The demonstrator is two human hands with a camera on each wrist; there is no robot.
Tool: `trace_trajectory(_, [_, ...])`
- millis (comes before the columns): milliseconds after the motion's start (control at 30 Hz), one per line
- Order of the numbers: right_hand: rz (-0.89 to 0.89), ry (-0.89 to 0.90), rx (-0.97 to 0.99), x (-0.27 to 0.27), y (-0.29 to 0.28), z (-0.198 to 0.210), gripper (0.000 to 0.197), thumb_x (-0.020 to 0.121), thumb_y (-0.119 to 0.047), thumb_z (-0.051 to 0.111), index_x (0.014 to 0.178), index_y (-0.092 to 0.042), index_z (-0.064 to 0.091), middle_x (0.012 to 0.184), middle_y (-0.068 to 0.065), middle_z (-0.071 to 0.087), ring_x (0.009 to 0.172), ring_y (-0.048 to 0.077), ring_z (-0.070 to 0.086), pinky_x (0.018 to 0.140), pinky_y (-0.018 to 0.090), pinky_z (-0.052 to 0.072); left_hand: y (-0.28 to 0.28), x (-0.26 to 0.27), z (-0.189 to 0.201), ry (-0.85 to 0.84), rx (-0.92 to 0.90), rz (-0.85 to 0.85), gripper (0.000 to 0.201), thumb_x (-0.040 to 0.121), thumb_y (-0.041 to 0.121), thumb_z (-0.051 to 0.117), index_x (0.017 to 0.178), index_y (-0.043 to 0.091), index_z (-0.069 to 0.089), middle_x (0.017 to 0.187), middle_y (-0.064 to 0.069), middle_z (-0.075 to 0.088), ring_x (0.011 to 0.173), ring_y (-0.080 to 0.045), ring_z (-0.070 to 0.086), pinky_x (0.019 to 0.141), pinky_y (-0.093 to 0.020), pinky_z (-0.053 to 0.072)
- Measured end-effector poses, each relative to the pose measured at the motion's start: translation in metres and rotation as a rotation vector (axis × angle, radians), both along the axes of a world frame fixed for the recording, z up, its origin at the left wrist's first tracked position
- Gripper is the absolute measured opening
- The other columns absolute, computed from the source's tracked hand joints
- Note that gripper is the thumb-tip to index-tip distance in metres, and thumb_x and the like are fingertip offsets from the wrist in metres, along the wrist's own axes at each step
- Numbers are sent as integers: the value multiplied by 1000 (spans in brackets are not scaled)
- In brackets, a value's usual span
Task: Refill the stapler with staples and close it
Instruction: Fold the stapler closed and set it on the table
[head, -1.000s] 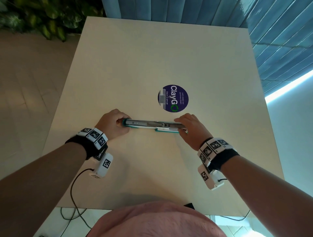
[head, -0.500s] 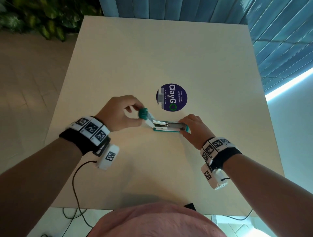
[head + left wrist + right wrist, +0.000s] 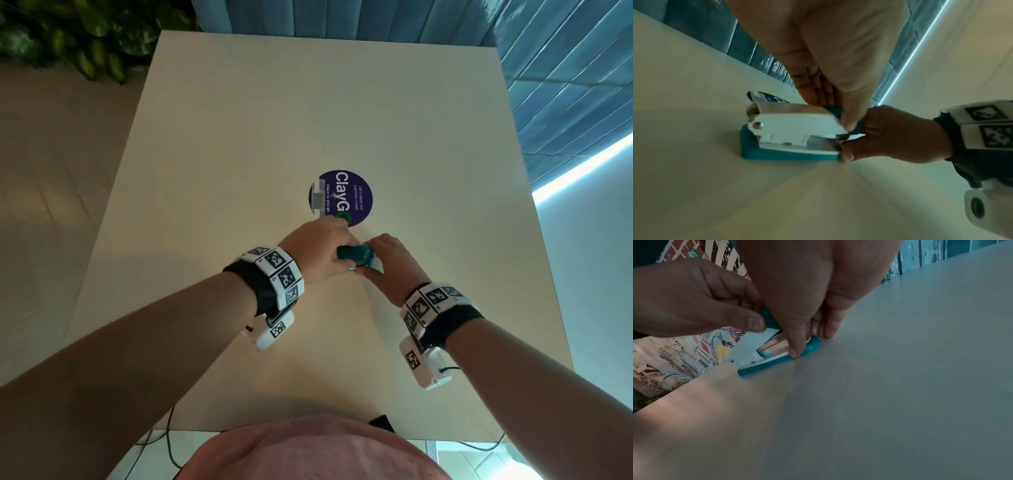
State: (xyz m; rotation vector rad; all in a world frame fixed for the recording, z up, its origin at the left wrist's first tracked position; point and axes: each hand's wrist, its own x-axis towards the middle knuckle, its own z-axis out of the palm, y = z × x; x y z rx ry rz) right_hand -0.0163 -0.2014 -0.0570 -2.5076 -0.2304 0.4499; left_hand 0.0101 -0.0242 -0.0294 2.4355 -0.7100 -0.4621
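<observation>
Beige table (image 3: 239, 137) mid-area — both hands pinch teal stapler (image 3: 354, 255), edges well apart.

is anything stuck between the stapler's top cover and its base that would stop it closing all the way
Nothing foreign shows in the gap. The teal and white plastic stapler is nearly shut; the right hand pinches its front end, fingertips beside the mouth, while the left hand grips the cover from above.
</observation>
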Motion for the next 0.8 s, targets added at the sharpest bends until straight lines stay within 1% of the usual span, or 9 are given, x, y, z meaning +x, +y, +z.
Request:
trace_trajectory(67, [15,-7,-11,0,-1,-1,30,83,-22,64,109,-11,55,108,9,55,102,23,49,88,31,40,1,0,-1,1,8,-14,35,77,30,68,108,14,67,94,-9,60,89,-23,55,75,-36,47])
trace_trajectory(300, [47,-4,-18,0,-2,-2,32,83,-23,63,112,-13,53,110,8,54,104,22,47,89,29,38,-1,1,-5,30,31,-71,36,80,28,66,112,13,64,96,-12,60,95,-26,54,77,-43,48])
trace_trajectory(367, [52,-4,-25,0,-3,-1,32,84,-23,62,113,-13,53,111,7,54,104,22,47,90,31,40,3,1,-5,44,-3,-57,40,79,29,68,115,13,62,102,-11,61,99,-26,55,83,-40,47])
trace_trajectory(433, [56,-9,-38,-1,-3,0,33,84,-24,62,113,-13,52,112,7,55,104,22,48,91,32,41,13,1,-5,30,-32,-13,49,75,33,71,120,15,59,114,-8,59,108,-22,52,93,-34,44])
trace_trajectory(500, [43,-15,-27,-2,-2,1,34,83,-23,62,114,-14,52,112,6,55,104,21,48,91,32,42,29,0,-7,19,10,38,58,71,37,73,123,18,54,122,-4,56,114,-19,48,98,-31,39])
trace_trajectory(567, [22,-31,-4,-3,-3,0,34,82,-22,63,113,-14,53,110,6,55,102,21,49,90,32,43,46,-2,-10,20,100,56,57,71,37,73,120,18,54,119,-3,56,110,-19,47,96,-34,42])
trace_trajectory(633, [11,-34,22,-4,-2,-1,33,80,-20,64,110,-14,53,108,7,55,101,22,49,90,33,44,59,-8,-16,45,137,79,46,74,34,71,115,16,57,112,-4,58,104,-21,49,91,-39,44])
trace_trajectory(700, [-12,-25,41,-5,-1,-1,32,78,-19,65,108,-14,54,106,6,55,99,22,49,89,34,45,63,-12,-21,51,110,104,36,79,31,67,111,15,60,105,-5,61,98,-22,51,86,-42,46])
trace_trajectory(800, [-36,4,49,-6,0,0,37,77,-19,67,111,-15,53,109,6,54,101,21,48,92,36,45,63,-14,-25,33,60,119,30,83,29,64,108,13,61,99,-6,62,93,-22,53,81,-43,48])
